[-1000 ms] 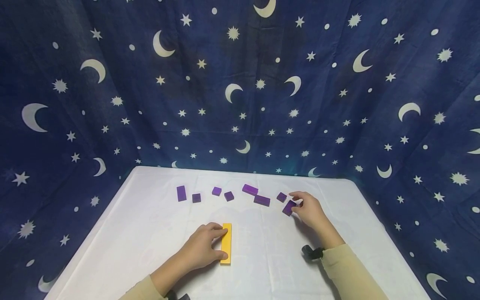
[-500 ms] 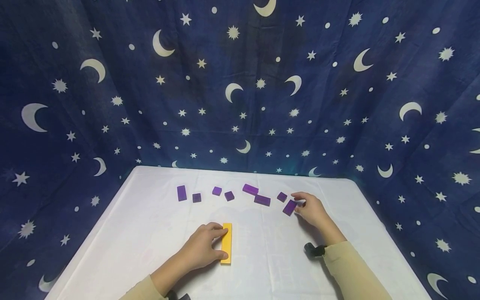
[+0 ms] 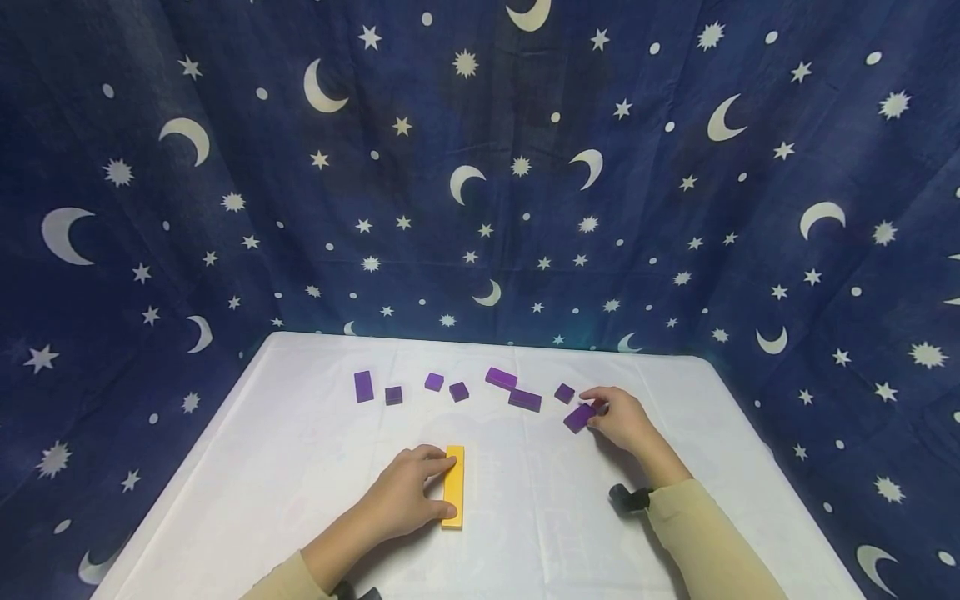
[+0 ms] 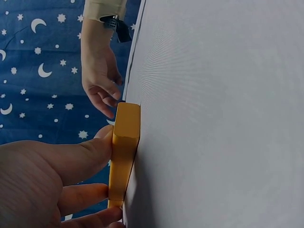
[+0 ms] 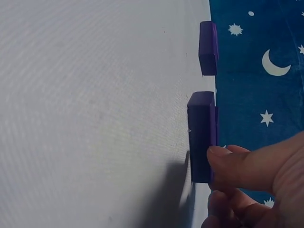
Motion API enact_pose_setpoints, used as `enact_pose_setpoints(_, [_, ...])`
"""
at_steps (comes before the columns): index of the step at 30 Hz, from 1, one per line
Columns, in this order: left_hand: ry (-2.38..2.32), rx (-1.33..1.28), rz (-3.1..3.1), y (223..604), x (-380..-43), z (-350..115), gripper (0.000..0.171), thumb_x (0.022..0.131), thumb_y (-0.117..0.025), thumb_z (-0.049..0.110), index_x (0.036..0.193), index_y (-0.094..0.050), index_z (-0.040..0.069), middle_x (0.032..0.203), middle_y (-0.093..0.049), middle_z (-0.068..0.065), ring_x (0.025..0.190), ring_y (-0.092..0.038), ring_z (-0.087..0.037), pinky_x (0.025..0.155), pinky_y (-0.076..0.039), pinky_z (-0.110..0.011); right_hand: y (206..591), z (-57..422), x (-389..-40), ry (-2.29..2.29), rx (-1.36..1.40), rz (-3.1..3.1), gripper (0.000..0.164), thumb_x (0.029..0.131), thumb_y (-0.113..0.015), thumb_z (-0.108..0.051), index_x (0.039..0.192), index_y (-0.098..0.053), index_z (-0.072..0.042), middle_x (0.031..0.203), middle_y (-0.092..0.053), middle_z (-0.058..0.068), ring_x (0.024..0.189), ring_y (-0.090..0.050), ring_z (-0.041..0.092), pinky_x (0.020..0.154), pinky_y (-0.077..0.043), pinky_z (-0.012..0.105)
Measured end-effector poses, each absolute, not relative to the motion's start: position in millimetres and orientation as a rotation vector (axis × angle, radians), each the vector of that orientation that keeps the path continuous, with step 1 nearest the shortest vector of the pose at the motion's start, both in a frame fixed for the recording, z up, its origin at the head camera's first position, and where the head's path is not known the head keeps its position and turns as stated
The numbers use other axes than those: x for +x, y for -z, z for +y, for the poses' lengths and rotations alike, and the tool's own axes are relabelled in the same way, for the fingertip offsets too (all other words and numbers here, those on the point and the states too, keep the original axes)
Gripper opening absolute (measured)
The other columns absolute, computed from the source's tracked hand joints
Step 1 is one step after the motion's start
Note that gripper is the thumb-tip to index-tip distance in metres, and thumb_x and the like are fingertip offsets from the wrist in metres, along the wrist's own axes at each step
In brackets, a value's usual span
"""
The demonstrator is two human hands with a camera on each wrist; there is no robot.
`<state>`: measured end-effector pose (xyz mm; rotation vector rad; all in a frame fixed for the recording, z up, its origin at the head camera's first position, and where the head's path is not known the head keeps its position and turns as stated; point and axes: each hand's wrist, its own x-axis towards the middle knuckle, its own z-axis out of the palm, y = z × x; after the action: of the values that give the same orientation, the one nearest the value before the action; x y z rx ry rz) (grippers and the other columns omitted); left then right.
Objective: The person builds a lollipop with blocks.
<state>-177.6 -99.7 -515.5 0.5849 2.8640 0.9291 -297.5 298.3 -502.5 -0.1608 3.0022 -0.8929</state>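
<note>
In the head view, my left hand (image 3: 408, 492) holds a long yellow block (image 3: 454, 487) lying lengthwise on the white table, thumb near its closer end and index finger near its far end. The left wrist view shows the thumb and fingers along one side of that yellow block (image 4: 126, 137). Farther right, my right hand (image 3: 621, 419) pinches a purple rectangular block (image 3: 577, 418) by its right end. In the right wrist view, the thumb overlaps a corner of this purple block (image 5: 201, 135), with the other fingers beyond it.
A small purple block (image 3: 565, 392) sits just beyond the held one. Two long purple blocks (image 3: 524, 401) lie close together near the middle. Several more, including a tall-looking purple block (image 3: 363, 387), line the left back. A blue star-patterned cloth (image 3: 480, 208) hangs behind.
The purple block at my right hand has turned clockwise, and the right fingers have shifted slightly around it. My left hand and the yellow block stay in place.
</note>
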Motion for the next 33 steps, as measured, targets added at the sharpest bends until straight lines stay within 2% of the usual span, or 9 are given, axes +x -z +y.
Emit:
enact_pose_setpoints(8, [-0.928,0.578,2.86,514.5,-176.7,-100.7,0.073,0.078,-0.095,0.041,0.142,-0.072,0.014,0.141,-0.068,-0.003,0.125,-0.063,-0.027,0.109,-0.054,-0.053,502.7,296.7,-294.7,0.885,-0.207,2.977,0.047,0.078,-0.083,0.003,0.124,-0.078,-0.008,0.1,-0.071,0.012,0.091,-0.065,0.024,0.086,-0.053,0.046])
enact_pose_setpoints(18, [-0.932,0.577,2.861,513.2,-176.7,-99.7,0.072,0.078,-0.095,0.039,0.141,-0.072,0.013,0.141,-0.068,-0.004,0.125,-0.062,-0.028,0.109,-0.053,-0.054,507.3,296.1,-293.6,0.863,-0.204,2.953,0.041,0.079,-0.084,0.003,0.118,-0.08,-0.01,0.095,-0.069,0.006,0.09,-0.062,0.021,0.088,-0.051,0.045])
enact_pose_setpoints(26, [-0.934,0.579,2.858,513.6,-177.5,-99.9,0.073,0.078,-0.095,0.039,0.142,-0.071,0.013,0.142,-0.068,-0.004,0.126,-0.062,-0.028,0.11,-0.053,-0.054,506.3,295.7,-292.5,0.884,-0.217,2.933,0.033,0.08,-0.084,0.002,0.111,-0.08,-0.009,0.086,-0.064,0.002,0.085,-0.058,0.019,0.083,-0.046,0.037])
enact_pose_setpoints(33, [-0.94,0.577,2.85,512.9,-178.1,-100.4,0.073,0.078,-0.095,0.039,0.142,-0.071,0.013,0.141,-0.068,-0.004,0.127,-0.062,-0.028,0.11,-0.053,-0.054,509.4,295.4,-290.9,0.895,-0.179,2.926,0.028,0.08,-0.087,-0.001,0.106,-0.079,-0.01,0.083,-0.063,0.0,0.083,-0.058,0.018,0.081,-0.044,0.035])
